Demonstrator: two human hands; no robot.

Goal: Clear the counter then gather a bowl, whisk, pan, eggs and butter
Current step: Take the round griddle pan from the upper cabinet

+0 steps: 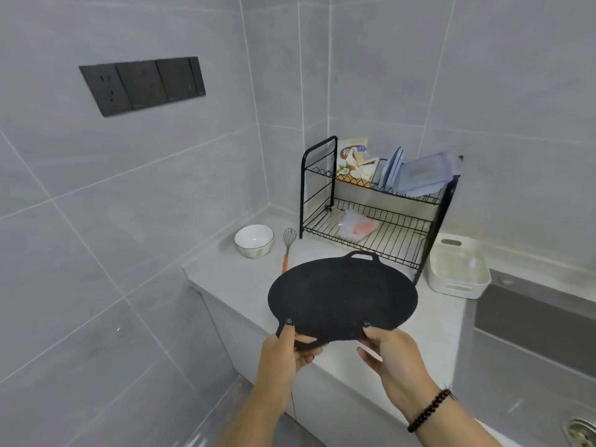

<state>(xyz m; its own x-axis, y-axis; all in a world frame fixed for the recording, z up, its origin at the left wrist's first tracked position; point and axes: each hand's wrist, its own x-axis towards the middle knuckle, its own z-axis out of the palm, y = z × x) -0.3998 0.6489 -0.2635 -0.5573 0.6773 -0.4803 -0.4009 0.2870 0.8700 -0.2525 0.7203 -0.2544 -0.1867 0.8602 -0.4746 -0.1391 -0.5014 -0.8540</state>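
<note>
- Pan (342, 298), flat, black and round, sits at frame centre, held above the counter (245, 285) by both hands at its near edge.
- Left hand (283, 353) grips the near rim, thumb on top, fingers curled beneath.
- Right hand (392, 358) pinches the rim just beside it, thumb on top; a bead bracelet (430, 411) circles the wrist.
- Bowl (254, 241) and whisk (288, 248) stand side by side on the counter beyond the pan, near the wall.
- Rack (377, 204), right of centre, holds a packet (353, 159) and lidded containers (419, 172) on top.
- White basket (458, 269) stands beside the rack, by the sink (532, 317).
</note>
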